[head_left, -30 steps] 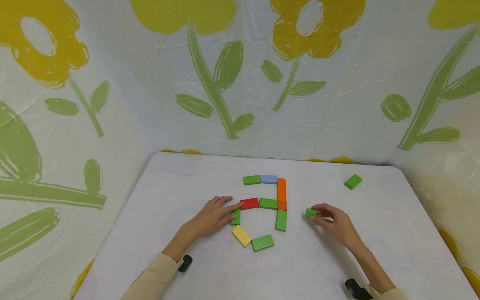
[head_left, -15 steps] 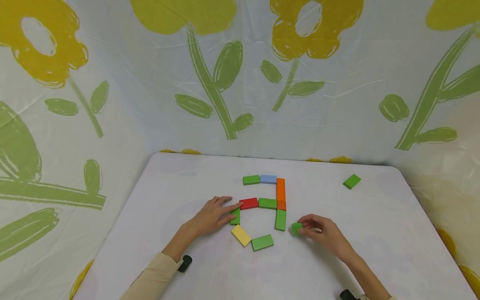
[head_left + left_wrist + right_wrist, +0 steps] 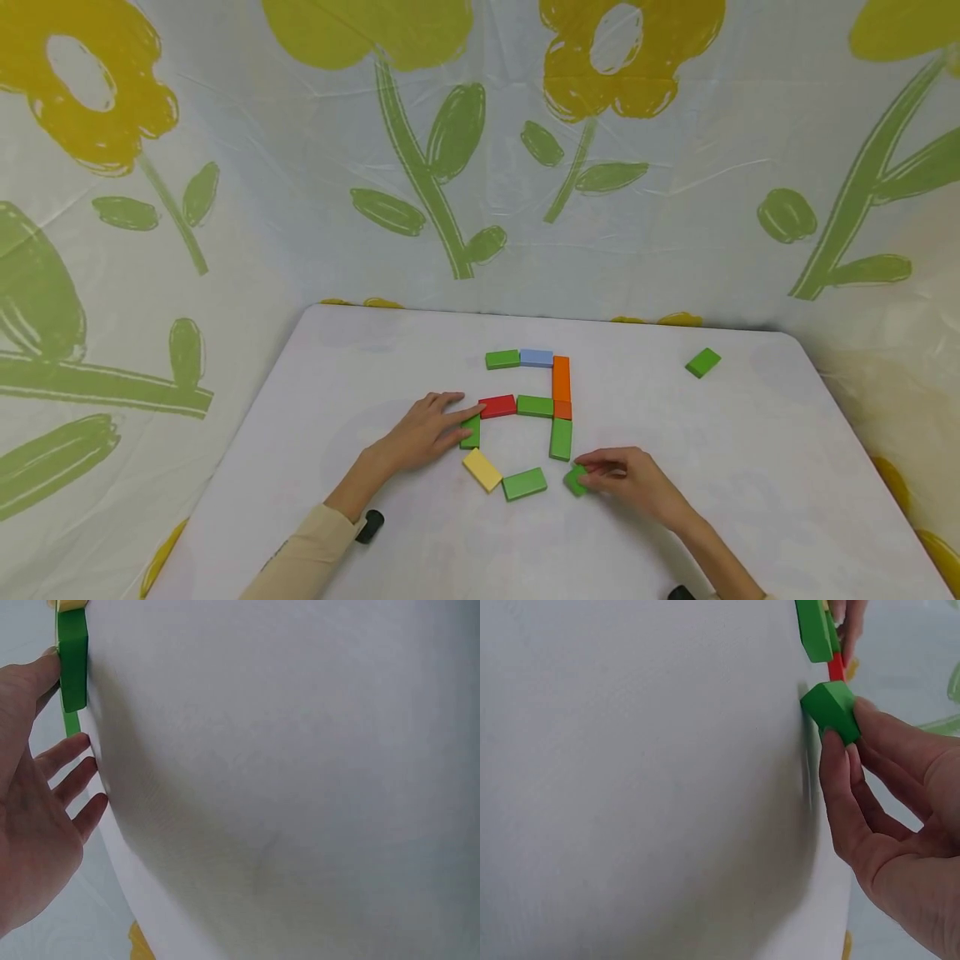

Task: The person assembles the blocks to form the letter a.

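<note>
Between thumb and fingers, my right hand (image 3: 633,483) pinches a green block (image 3: 575,480), low at the figure's lower right corner. It sits just right of a flat green block (image 3: 525,484) and below an upright green one (image 3: 561,439). The right wrist view shows the pinched block (image 3: 831,711) tilted in the fingertips. My left hand (image 3: 420,433) rests at the figure's left side with fingers spread. Its index finger reaches the red block (image 3: 498,407), and its thumb touches a green block (image 3: 471,433), partly covered in the head view.
A yellow block (image 3: 482,471) lies slanted at the lower left. Along the top are a green block (image 3: 502,360), a blue block (image 3: 536,358) and an orange block (image 3: 562,379). Another green block (image 3: 702,362) lies apart at the back right. Flower-printed sheets surround the white table (image 3: 375,358).
My right hand has carried the green block leftward and toward the person, from right of the figure to its lower right corner. The left hand stays in place.
</note>
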### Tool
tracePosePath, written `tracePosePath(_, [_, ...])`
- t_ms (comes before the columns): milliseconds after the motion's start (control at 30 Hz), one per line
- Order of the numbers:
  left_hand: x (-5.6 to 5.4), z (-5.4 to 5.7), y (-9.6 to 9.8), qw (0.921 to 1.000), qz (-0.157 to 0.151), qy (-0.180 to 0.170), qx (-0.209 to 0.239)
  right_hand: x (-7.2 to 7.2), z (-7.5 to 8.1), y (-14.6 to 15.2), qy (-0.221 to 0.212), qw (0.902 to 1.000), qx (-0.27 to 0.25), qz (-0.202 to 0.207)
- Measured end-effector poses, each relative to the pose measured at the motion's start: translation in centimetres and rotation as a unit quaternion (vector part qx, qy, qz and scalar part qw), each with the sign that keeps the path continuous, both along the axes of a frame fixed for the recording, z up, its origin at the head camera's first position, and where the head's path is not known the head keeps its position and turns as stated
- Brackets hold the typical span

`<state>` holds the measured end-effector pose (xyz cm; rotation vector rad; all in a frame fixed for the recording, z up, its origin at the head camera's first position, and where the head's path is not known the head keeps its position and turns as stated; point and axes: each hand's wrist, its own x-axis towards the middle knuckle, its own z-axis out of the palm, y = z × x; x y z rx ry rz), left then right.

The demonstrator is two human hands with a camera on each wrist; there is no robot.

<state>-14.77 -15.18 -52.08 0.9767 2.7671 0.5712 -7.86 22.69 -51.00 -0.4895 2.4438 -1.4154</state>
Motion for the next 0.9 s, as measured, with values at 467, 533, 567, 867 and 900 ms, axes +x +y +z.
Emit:
tracePosePath(467, [0.0, -0.1, -0.1, 0.9999, 0.008, -0.011, -0.002, 0.5, -0.1, -2.1, -0.007, 0.998, 0.019, -0.059])
tracePosePath(533, [0.0, -0.1, -0.1, 0.9999, 0.008, -0.012, -0.002, 0.6, -0.1, -2.5, -0.01, 0.9965, 0.034, -0.075])
tracePosePath(567, [0.0, -0.1, -0.1, 0.9999, 0.008, -0.013, -0.001, 0.6, -0.1, -2.7, -0.012, 0.9954, 0.042, -0.085])
tracePosePath(867, [0.1, 0.0, -0.1, 0.9998, 0.009, -0.015, 0.002, 0.8, 0.1, -4.2, -0.024, 0.983, 0.096, -0.154])
tracePosePath(900, [0.0, 0.0, -0.1, 0.9998, 0.01, -0.015, 0.003, 0.8, 0.2, -4.3, -0.024, 0.9823, 0.099, -0.157])
